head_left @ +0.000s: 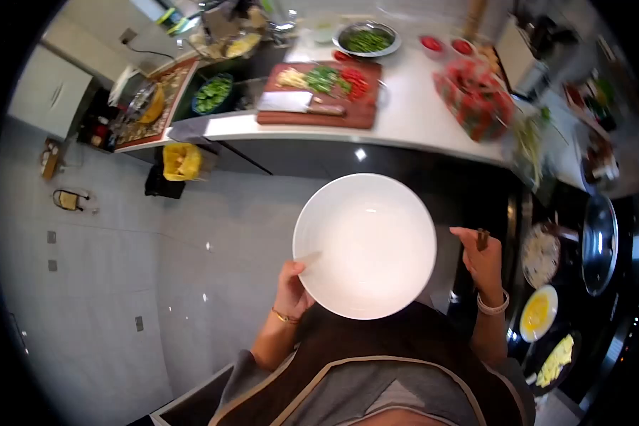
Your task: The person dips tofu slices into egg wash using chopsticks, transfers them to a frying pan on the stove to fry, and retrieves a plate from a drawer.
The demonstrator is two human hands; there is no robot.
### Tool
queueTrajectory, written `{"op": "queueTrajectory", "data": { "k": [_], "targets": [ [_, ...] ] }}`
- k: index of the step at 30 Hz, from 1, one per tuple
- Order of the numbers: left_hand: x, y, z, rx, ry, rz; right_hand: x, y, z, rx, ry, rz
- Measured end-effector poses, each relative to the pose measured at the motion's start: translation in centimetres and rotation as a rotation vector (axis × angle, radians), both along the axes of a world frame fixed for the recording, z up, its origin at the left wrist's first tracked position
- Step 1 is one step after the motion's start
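My left hand (291, 290) grips a large white bowl (365, 245) by its left rim, thumb on the edge. The inside of the bowl faces me and nothing lies in it. To the right of the bowl, apart from it, is my right hand (481, 259), its fingers closed around a short dark brown stick-like thing (483, 239) seen nearly end-on; its exact kind I cannot make out. Right of that hand stand a plate (539, 313) with yellow liquid and a dark pan (573, 367) with cooked egg.
On the counter, a wooden cutting board (273, 113) carries a cleaver (291, 101) and chopped vegetables. Behind it stands a metal bowl (365, 39) of cut greens; a red plastic bag (475, 99) is at right. A wok (600, 245) sits far right; a yellow-lined bin (181, 162) hangs left.
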State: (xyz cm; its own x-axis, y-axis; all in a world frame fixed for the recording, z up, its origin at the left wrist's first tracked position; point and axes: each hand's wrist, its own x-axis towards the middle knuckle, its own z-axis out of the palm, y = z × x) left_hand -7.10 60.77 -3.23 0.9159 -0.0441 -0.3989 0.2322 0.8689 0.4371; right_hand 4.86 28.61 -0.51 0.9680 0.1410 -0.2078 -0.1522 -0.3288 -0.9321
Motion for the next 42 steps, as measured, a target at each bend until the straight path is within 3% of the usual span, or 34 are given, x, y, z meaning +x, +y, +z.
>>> {"op": "queueTrajectory", "data": {
  "k": [1, 4, 5, 7, 12, 15, 21, 24, 25, 27, 30, 32, 33, 34, 37, 39, 42],
  "targets": [
    [0.5, 2.7, 0.1, 0.018, -0.016, 0.016, 1.9, 3.5, -0.2, 0.018, -0.016, 0.016],
    [1.8, 10.3, -0.9, 0.154, -0.079, 0.222, 6.3, 12.1, -1.2, -0.282, -0.495, 0.198],
    [3.1, 12.8, -1.0, 0.148, -0.088, 0.216, 8.4, 14.7, -1.2, -0.288, -0.503, 0.192],
    [5.9, 17.2, -1.0, 0.220, -0.045, 0.325, 12.9, 19.5, -1.1, -0.476, -0.785, 0.284],
    [16.4, 27.5, -1.9, 0.268, -0.016, 0.464, 28.8, 32.5, -1.2, -0.734, -0.971, 0.458],
    [23.6, 33.9, -4.8, 0.286, -0.022, 0.493, 43.1, 42.0, -4.4, -1.035, -1.172, 0.605],
    [36.9, 43.1, -7.0, 0.216, -0.038, 0.514, 69.1, 57.9, -11.7, -1.057, -1.016, 0.508],
    [42.2, 46.6, -8.7, 0.126, -0.037, 0.501, 71.6, 60.5, -8.9, -1.420, -0.683, 0.691],
    [43.0, 47.9, -7.9, 0.118, -0.044, 0.506, 70.6, 60.8, -6.1, -1.436, -0.726, 0.692],
    [44.8, 49.4, -9.0, 0.103, -0.008, 0.502, 71.7, 59.8, -7.0, -1.323, -0.883, 0.592],
    [46.7, 52.9, -9.3, 0.144, -0.005, 0.461, 72.7, 59.0, -6.0, -1.300, -0.730, 0.503],
    [46.9, 55.5, -10.4, 0.262, 0.024, 0.431, 74.3, 58.1, -8.3, -1.082, -0.397, 0.331],
    [47.0, 56.8, -10.5, 0.324, 0.018, 0.411, 73.9, 59.2, -7.3, -0.695, 0.065, 0.209],
    [47.1, 57.7, -9.8, 0.427, 0.058, 0.344, 71.8, 59.9, -5.1, -0.501, -0.060, 0.195],
    [48.0, 59.9, -7.0, 0.617, 0.072, 0.097, 72.8, 59.9, -6.8, -0.320, 0.034, 0.057],
    [48.5, 62.3, -9.9, 0.674, 0.060, -0.042, 68.6, 58.6, -3.8, -0.231, -0.039, -0.069],
    [50.4, 63.1, -13.6, 1.332, 0.027, -0.293, 60.5, 55.3, -0.6, -0.176, -0.055, -0.206]
  ]
}}
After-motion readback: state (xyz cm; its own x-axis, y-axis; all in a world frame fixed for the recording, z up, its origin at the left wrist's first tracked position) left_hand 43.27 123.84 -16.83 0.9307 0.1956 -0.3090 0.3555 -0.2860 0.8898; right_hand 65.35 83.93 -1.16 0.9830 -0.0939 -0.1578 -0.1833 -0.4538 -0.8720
